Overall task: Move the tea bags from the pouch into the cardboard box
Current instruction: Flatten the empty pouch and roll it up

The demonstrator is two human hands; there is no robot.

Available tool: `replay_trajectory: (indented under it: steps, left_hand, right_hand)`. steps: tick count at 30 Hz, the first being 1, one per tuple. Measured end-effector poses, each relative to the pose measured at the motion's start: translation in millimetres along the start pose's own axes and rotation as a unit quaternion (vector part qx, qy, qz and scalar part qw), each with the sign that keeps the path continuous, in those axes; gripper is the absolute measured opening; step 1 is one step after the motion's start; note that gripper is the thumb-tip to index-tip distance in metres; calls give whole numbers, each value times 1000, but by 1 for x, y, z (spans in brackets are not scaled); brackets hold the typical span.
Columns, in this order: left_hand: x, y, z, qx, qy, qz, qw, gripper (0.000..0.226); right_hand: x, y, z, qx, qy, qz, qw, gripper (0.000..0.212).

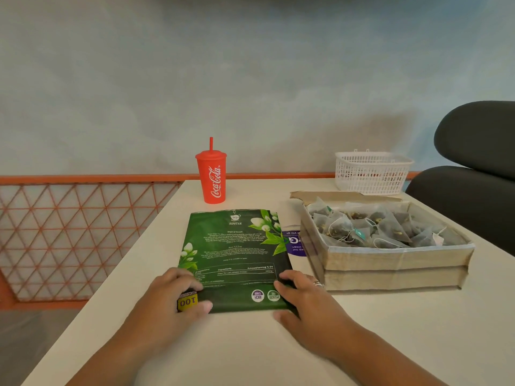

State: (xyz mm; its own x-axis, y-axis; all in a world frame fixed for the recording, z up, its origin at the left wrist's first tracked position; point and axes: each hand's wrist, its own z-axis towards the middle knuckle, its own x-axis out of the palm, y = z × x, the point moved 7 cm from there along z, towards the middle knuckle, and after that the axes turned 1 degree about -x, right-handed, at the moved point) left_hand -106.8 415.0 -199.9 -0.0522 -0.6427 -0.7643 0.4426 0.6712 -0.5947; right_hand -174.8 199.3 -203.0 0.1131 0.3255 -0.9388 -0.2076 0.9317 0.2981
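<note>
Latticework (69, 235) of orange metal fills the left side, beyond the edge of the pale table (250, 346). Next comes the left hand (178, 298), gripping the near left corner of the pouch (237, 254): fingers curled over the top, thumb against the near edge, beside a yellow patch (188, 302) (its "100" reads upside down). The dark green pouch lies flat on the table in the middle. Behind it, toward the wall, a red Coca-Cola cup (212, 178) with lid and straw stands upright. The right hand (303, 299), a ring on one finger, holds the pouch's near right corner the same way. A purple sticker (292, 242) shows between the pouch and the cardboard box (390, 267). The box sits open just right of the pouch, with the tea bags (373, 228) heaped inside. A white basket (372, 172) stands behind it, and a dark chair (473, 174) is at the far right.
</note>
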Motion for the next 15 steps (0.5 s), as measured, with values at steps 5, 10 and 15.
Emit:
replay_trajectory:
  steps: [5, 10, 15]
  left_hand:
    - [1, -5, -4, 8, 33, 19, 999, 36]
    - [-7, 0, -5, -28, -4, -19, 999, 19]
    - [-15, 8, -2, -60, -40, -40, 997, 21]
  right_hand:
    - [-1, -3, 4, 4, -19, 8, 1000, 44]
    - [-4, -10, 11, 5, -20, 39, 999, 45]
    - [-9, -12, 10, 9, -35, 94, 995, 33]
